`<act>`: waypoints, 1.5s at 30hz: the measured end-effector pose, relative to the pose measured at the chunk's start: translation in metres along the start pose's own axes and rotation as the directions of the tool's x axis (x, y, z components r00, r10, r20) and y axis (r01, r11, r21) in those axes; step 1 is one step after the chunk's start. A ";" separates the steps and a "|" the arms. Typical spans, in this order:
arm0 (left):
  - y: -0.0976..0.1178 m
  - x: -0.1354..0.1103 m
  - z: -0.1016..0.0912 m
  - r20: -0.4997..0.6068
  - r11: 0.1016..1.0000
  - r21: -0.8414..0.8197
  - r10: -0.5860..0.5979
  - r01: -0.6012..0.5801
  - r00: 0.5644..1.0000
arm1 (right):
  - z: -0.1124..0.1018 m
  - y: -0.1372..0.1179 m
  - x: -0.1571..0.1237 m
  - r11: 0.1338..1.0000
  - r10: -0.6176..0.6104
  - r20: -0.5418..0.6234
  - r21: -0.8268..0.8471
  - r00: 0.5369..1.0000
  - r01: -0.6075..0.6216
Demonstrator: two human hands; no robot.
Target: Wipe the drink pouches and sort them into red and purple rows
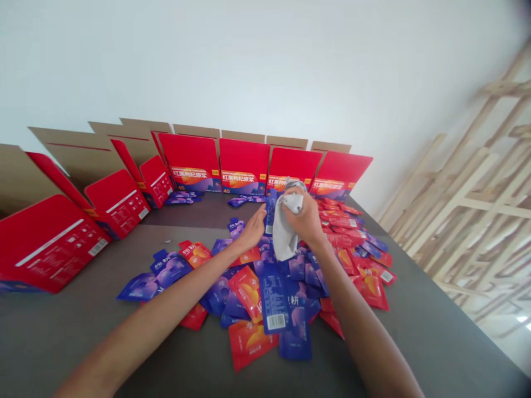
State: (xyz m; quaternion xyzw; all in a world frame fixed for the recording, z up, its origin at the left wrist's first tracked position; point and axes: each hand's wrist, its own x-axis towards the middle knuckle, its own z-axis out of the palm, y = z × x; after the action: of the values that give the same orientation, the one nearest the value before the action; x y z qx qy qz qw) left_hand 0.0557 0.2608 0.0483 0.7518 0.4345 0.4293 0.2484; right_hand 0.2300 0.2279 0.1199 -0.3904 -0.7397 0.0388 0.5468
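Note:
Above the middle of the pile, my left hand (254, 226) pinches a blue pouch (270, 213) by its left edge, the pouch held upright. My right hand (306, 216) is closed round a crumpled light grey cloth (284, 235). The cloth hangs down just beside the pouch and hides part of its right side; whether the two touch I cannot tell. Below both hands lie many loose pouches, such as a blue pouch (274, 301) with a barcode and a red pouch (251, 342).
Red cartons with raised flaps stand along the back, among them a front-facing carton (243, 166), and along the left, like a carton (53, 243). A heap of red pouches (342, 224) lies right on the dark table (166, 354). Wooden racks (477, 193) stand beyond its right edge.

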 end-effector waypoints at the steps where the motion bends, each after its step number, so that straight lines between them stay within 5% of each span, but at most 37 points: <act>1: 0.005 -0.005 0.001 -0.035 0.999 -0.048 -0.017 0.015 0.999 | 0.009 -0.002 -0.004 1.000 -0.017 0.053 0.015 0.998 0.016; 7: 0.021 -0.019 -0.013 -0.195 0.959 -0.264 -0.160 0.106 0.968 | 0.038 -0.014 -0.024 0.994 -0.085 0.276 0.085 0.957 0.064; 11: 0.029 -0.019 -0.019 -0.179 0.925 -0.360 -0.199 0.124 0.964 | 0.040 -0.013 -0.026 0.997 -0.073 0.342 0.052 0.937 0.059; 19: 0.050 -0.024 -0.007 0.047 0.838 -0.512 -0.190 0.186 0.981 | 0.018 0.012 -0.013 0.985 0.129 -0.002 -0.116 0.992 -0.128; 24: 0.055 -0.030 0.003 0.149 0.725 -0.590 -0.335 0.356 0.930 | 0.001 0.017 -0.005 0.978 0.159 -0.161 -0.106 0.974 -0.177; 29: 0.054 -0.027 0.002 0.313 0.563 -0.684 -0.347 0.464 0.884 | -0.012 0.006 0.002 0.985 0.161 -0.204 -0.029 0.966 -0.170; 37: 0.033 -0.017 -0.004 0.209 0.437 -0.808 -0.414 0.395 0.886 | -0.006 -0.009 -0.001 0.997 0.065 0.121 -0.044 0.991 -0.060; 45: 0.050 -0.018 -0.002 0.210 0.379 -0.854 -0.380 0.358 0.901 | 0.020 -0.016 -0.018 0.972 0.089 0.330 -0.237 0.940 -0.009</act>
State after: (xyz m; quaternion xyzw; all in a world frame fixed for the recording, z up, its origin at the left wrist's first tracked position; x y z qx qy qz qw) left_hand 0.0712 0.2202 0.0791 0.3960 0.3108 0.5313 0.6813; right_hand 0.2063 0.2133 0.1058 -0.4575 -0.8119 0.0326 0.3613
